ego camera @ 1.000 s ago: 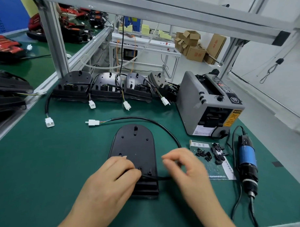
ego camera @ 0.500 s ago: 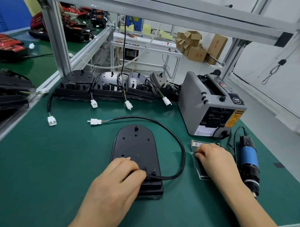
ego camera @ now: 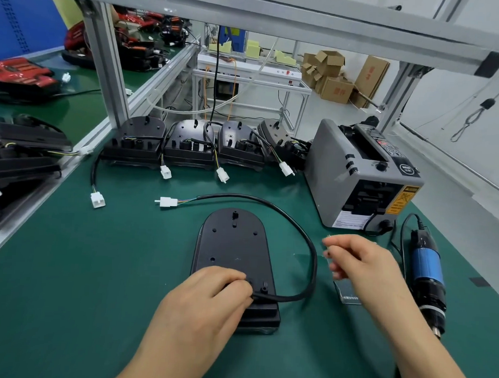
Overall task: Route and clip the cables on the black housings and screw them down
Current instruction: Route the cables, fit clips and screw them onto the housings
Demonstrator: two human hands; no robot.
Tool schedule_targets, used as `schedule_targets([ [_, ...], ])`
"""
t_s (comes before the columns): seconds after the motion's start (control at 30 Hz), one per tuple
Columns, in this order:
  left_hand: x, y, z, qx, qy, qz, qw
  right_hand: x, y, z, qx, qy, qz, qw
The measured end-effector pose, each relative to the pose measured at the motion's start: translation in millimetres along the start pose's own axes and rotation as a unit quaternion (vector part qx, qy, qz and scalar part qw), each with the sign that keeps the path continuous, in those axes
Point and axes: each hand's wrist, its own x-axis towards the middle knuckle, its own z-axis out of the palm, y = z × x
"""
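Right hand [ego camera: 361,263] is now hovering beside the black round cable [ego camera: 306,239], having lifted off the clear parts sheet [ego camera: 348,294]. Its fingertips are bunching together (contents too blurred to tell). Left hand [ego camera: 207,303] is still pinching the cable at the near end of the black oval plastic housing [ego camera: 232,244], which is lying flat mid-way across the green bench mat [ego camera: 69,281].

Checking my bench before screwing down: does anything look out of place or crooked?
Only the rightmost housing in the back row: it sits turned at an angle, unlike the three squared-up housings beside it. Nothing looks spilled or damaged.
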Motion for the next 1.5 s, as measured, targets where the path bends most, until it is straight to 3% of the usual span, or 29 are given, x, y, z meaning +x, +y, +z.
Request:
schedule_targets([
  [0.13,-1,2,4,-0.001,0.015,-0.011,1.000,-27,-26,33,0.125,-0.135,-0.011,0.983],
  [0.27,-3,3,9,-0.027,0.046,-0.025,0.998,-35,-30,50,0.000,-0.191,-0.091,0.977],
  [0.4,-3,2,11,-0.050,0.057,-0.028,0.997,-34,-27,54,-0.048,-0.181,-0.121,0.975],
  [0.8,-5,1,15,-0.080,0.074,-0.028,0.994,-35,-24,61,0.000,-0.199,-0.096,0.975],
  [1.03,-5,1,14,-0.072,0.065,-0.033,0.995,-36,-22,64,0.024,-0.166,-0.067,0.984],
  [1.3,-4,2,13,-0.075,0.065,-0.034,0.994,-41,-16,71,-0.061,-0.113,-0.205,0.970],
  [1.5,-4,2,14,-0.077,0.069,-0.033,0.994,-44,-11,73,-0.128,-0.072,-0.317,0.937],
])
